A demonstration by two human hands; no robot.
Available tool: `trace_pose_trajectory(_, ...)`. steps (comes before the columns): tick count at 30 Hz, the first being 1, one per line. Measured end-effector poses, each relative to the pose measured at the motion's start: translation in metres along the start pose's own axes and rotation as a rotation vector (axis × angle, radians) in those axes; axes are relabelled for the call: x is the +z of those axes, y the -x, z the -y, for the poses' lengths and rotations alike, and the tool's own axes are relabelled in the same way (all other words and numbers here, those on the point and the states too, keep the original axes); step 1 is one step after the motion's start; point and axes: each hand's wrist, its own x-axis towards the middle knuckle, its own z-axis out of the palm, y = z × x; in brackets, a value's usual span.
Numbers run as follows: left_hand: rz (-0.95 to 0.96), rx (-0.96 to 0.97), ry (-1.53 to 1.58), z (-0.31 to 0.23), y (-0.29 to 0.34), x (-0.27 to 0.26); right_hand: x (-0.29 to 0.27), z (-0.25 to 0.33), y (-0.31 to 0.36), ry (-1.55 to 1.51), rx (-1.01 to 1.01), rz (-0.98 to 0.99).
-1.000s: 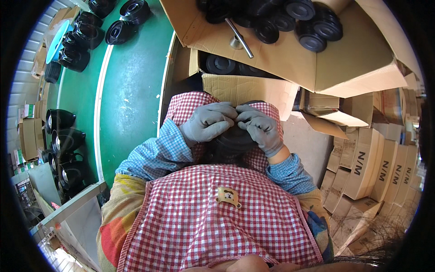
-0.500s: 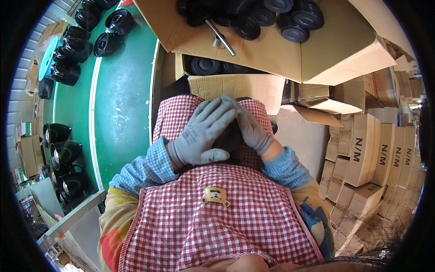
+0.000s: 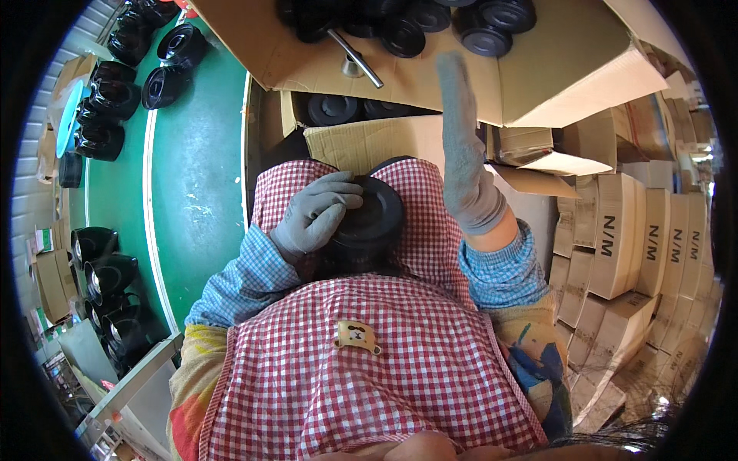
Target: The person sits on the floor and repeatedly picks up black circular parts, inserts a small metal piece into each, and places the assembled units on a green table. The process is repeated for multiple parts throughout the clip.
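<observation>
On my lap, between my knees, lies a black round part (image 3: 377, 219) with a flat, disc-like top. My left hand (image 3: 317, 219), in a grey glove, has its bent fingers over the left side of this part and holds it there. My right hand (image 3: 463, 146), gloved too, is raised to the right of it with fingers stretched out, seen nearly edge-on, holding nothing. Its fingertips reach up before the open cardboard box (image 3: 580, 84), which holds several black discs (image 3: 402, 37). A metal rod with a cup-shaped base (image 3: 355, 61) is by the box's near wall.
A second carton (image 3: 369, 142) with black discs stands beneath the box. To my left runs a green work surface (image 3: 196, 177) bearing several glossy black housings (image 3: 111, 273) and a blue round object (image 3: 71, 119). Stacked cartons (image 3: 615, 238) fill the right.
My right hand has lifted off the part and swung up and right, its fingers now straight. My left hand has drawn back slightly to the part's left side, uncovering its top.
</observation>
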Motion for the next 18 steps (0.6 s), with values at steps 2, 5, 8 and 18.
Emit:
trace_pose_trajectory(2, 0.033, -0.054, 0.053, -0.006, -0.004, 0.000, 0.043, 0.001, 0.021, 0.208, 0.108, 0.293)
trace_pose_trajectory(5, 0.024, -0.116, -0.007, -0.006, 0.000, 0.002, 0.052, -0.006, 0.023, 0.282, 0.099, 0.270)
trace_pose_trajectory(8, -0.018, -0.154, 0.075, -0.012, 0.003, 0.000, 0.019, 0.017, -0.008, 0.189, -0.043, 0.029)
trace_pose_trajectory(18, 0.019, -0.034, -0.025, -0.018, 0.001, -0.004, 0.068, -0.015, 0.003, 0.336, 0.053, 0.443)
